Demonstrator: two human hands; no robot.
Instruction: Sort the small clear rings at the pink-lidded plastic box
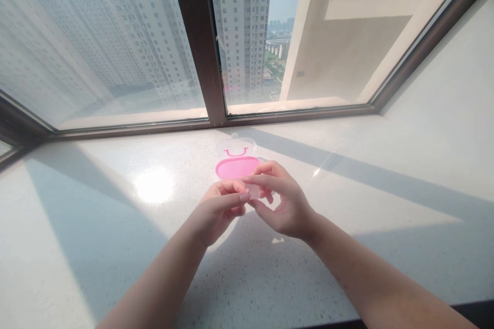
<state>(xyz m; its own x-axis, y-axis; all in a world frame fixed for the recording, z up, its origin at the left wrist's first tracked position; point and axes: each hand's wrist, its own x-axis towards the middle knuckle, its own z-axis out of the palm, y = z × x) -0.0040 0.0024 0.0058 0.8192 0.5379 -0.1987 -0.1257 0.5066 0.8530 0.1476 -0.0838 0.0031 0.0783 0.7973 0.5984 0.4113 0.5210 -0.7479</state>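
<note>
My left hand (223,205) is closed in a pinch, thumb against forefinger, around a small whitish piece (247,192) too small to identify. Facing it, my right hand (283,198) curves its thumb and forefinger to the same spot, with the tips meeting the piece. A pale, see-through patch shows between my right fingers, and I cannot tell what it belongs to. Just beyond my hands lies an oval pink plastic tray (236,168), its near edge partly covered by my fingers. Behind it is a clear plastic case lid (250,143) with a curved pink handle (236,153).
The speckled white windowsill (127,231) spreads around my hands, with bright sun glare on the left and bands of shadow. A brown window frame (216,118) borders its far side. Tall buildings stand outside the glass, and a dark edge shows at the lower right.
</note>
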